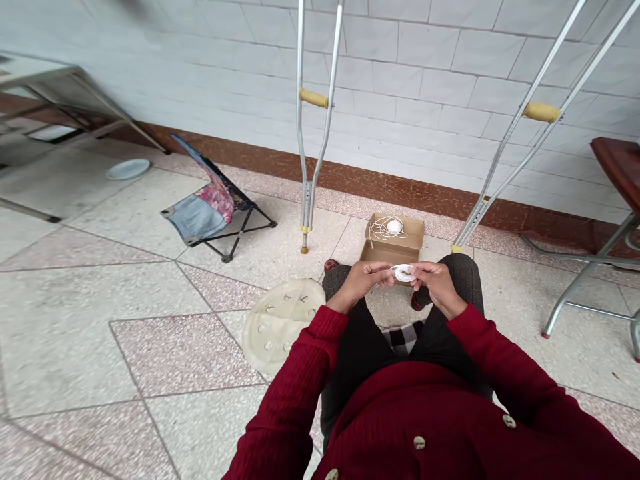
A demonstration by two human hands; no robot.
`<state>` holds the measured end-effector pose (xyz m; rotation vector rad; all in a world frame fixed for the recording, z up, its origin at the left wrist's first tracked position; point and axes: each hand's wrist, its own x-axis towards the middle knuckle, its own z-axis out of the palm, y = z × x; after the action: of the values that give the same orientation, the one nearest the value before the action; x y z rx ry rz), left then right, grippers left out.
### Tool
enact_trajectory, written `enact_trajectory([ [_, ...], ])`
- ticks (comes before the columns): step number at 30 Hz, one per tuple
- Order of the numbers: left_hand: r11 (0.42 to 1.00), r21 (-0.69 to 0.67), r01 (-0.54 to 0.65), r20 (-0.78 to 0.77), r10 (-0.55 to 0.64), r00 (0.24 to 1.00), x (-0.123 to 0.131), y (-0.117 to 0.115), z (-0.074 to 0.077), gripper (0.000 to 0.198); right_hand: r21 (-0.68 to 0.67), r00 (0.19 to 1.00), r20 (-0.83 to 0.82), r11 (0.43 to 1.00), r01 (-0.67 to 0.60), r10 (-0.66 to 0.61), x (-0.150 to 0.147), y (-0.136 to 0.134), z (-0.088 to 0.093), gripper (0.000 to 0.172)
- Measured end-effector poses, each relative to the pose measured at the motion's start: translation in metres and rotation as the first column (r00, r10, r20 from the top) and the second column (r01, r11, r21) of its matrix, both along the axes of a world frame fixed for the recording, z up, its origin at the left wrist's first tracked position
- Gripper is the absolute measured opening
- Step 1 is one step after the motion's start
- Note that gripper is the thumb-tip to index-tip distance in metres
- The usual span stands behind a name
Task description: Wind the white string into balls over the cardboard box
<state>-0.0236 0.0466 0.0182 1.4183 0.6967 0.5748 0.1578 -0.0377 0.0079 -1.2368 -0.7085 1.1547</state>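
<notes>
Coil of white cord (pixel 404 273) held between two hands above the lap, in front of an open cardboard box (pixel 381 254). The ends of the coil lie under the fingertips, so the cord's free end cannot be made out. The near part of the box is covered by the hands and coil; inside it, a ball of white cord (pixel 395 227) shows with loose, tangled strands. A pale round mat (pixel 273 330) is partly hidden by the left sleeve (pixel 313 340). The crutches (pixel 309 200) by the wall are cut off at the top edge, the red-brown chair (pixel 617 167) at the right edge, and the table (pixel 45 79) at the left. The coil is a flattened oval; its long axis runs left to right, roughly level, from one hand to the other. Left hand (pixel 369 280): thumb and fingers pinch the coil's left end. Right hand (pixel 434 281): thumb and fingers grip its right end.
</notes>
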Motion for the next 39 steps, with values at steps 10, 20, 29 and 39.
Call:
enact_trajectory([
  [10,0.941,0.324,-0.099,-0.197,0.170,0.966,0.022,-0.018,-0.027,0.035,0.044,0.994,0.035,0.994,0.102,-0.104,-0.010,0.008,0.007,0.031],
  [20,0.689,0.683,0.242,-0.505,0.206,0.838,0.019,-0.037,-0.016,0.025,0.179,0.725,0.676,0.984,0.007,-0.128,0.004,0.013,-0.038,0.019],
  [29,0.483,0.836,0.259,-0.421,0.262,0.868,0.016,-0.011,0.006,0.023,0.165,0.791,0.611,0.973,-0.160,0.027,-0.001,-0.004,-0.023,0.018],
  [39,0.821,0.564,0.092,-0.306,0.105,0.946,0.017,-0.003,-0.022,0.029,0.023,0.982,0.054,0.983,-0.181,0.179,-0.002,-0.016,-0.004,0.029],
])
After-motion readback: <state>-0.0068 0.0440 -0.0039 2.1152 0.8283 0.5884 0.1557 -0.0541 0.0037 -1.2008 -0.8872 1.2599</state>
